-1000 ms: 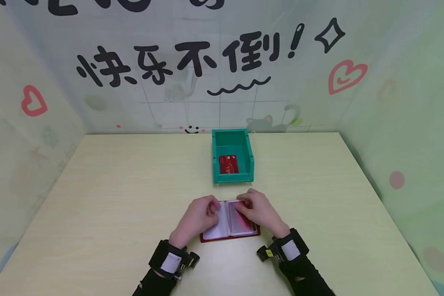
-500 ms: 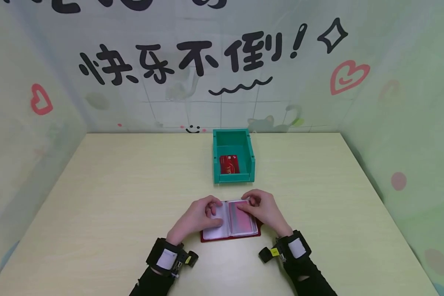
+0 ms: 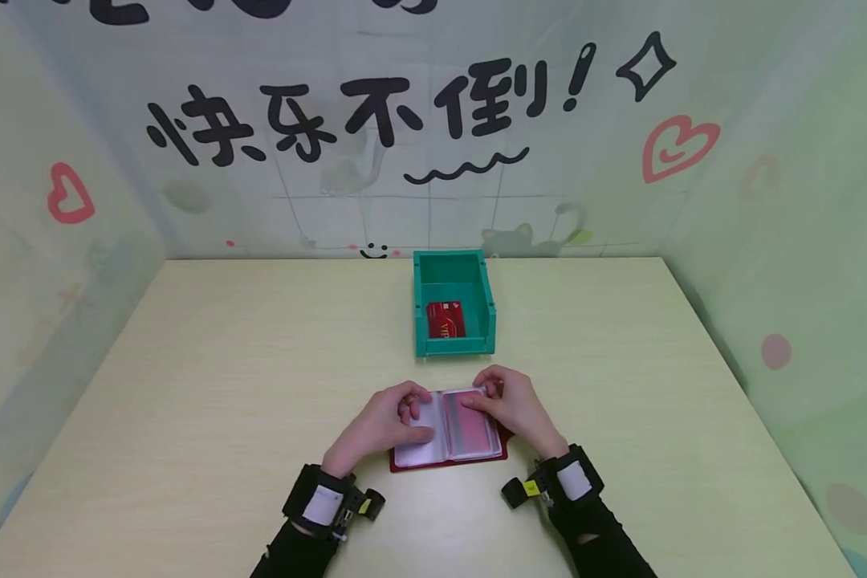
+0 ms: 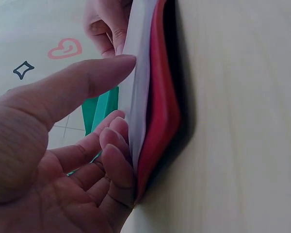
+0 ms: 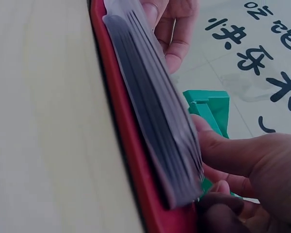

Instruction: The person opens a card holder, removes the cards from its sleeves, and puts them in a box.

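A red card holder (image 3: 449,461) lies open on the table near the front edge, its clear sleeves (image 3: 433,433) showing. My left hand (image 3: 383,424) rests on the left page, thumb laid across it and fingers curled at the far edge (image 4: 117,145). My right hand (image 3: 509,405) lies on the right page, its fingertips at the top of a pinkish sleeve (image 3: 477,429). In the right wrist view the fingers (image 5: 218,150) touch the end of the sleeve stack (image 5: 160,116). A red card (image 3: 445,319) lies in the green bin (image 3: 487,305).
The green bin stands behind the holder, at the table's middle. Decorated walls (image 3: 433,120) enclose the pale wooden table (image 3: 224,361) on the left, back and right. Black bands with cameras sit on both wrists (image 3: 325,506).
My right hand's fingers have shifted from the middle of the right page toward its far top edge. The left hand and the holder have barely moved.
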Motion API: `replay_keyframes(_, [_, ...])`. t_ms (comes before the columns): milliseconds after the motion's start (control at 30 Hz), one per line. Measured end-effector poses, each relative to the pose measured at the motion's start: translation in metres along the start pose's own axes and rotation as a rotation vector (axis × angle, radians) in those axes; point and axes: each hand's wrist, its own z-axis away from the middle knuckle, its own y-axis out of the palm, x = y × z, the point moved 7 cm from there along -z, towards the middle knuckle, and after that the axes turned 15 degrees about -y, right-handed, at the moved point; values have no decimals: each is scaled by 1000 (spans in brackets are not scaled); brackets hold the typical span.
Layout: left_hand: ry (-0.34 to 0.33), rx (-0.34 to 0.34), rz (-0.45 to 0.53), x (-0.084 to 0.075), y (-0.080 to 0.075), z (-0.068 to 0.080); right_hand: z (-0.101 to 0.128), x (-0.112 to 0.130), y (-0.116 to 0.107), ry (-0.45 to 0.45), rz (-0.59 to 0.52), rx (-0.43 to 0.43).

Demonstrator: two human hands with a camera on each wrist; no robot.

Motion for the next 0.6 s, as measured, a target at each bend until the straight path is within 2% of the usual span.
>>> replay_keyframes(367, [17, 6, -6, -1, 0, 0, -1, 7, 2, -41, 47, -14])
replay_keyframes(600, [10, 11, 2, -1, -1, 0, -1, 1, 2, -11, 19, -70])
